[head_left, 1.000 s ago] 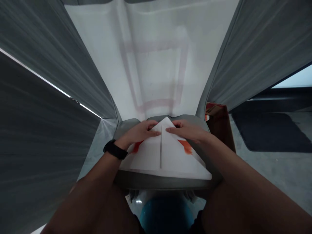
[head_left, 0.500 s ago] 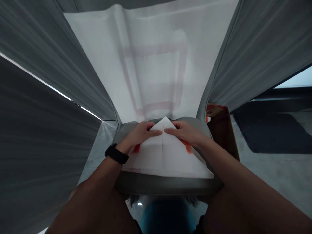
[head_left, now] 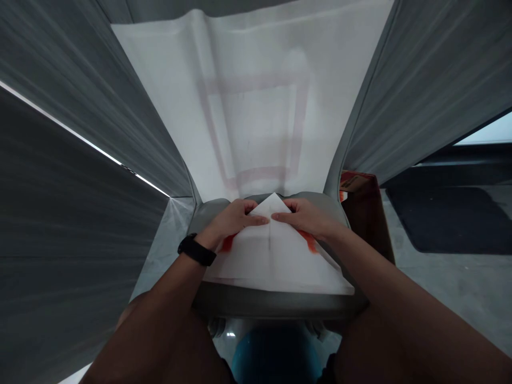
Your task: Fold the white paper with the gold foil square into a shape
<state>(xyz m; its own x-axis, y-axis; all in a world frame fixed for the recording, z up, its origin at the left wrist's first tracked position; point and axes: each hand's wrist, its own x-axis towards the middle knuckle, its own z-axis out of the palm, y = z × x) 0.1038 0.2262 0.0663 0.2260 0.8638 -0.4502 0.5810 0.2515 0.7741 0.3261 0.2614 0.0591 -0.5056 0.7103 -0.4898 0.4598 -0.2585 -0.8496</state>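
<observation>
A sheet of white paper (head_left: 272, 261), folded to a point at its far end, lies on the grey chair seat (head_left: 276, 308). Red-orange patches show at its left and right slanted edges. My left hand (head_left: 236, 217) pinches the left slanted edge near the tip, thumb on top and fingers curled beneath. On the opposite edge my right hand (head_left: 306, 216) grips in the same way. The two thumbs almost meet at the centre crease. Most of the fingers are hidden under the paper.
A large white sheet (head_left: 260, 128) with a faint pinkish rectangle covers the chair's backrest. Grey curtains (head_left: 432, 69) hang on both sides. To the right stand an open cardboard box (head_left: 366, 213) and a dark mat (head_left: 452, 218) on the floor. Something blue (head_left: 276, 354) is below the seat.
Both hands keep their hold on the folded paper and have hardly moved. The whole view has shifted very slightly.
</observation>
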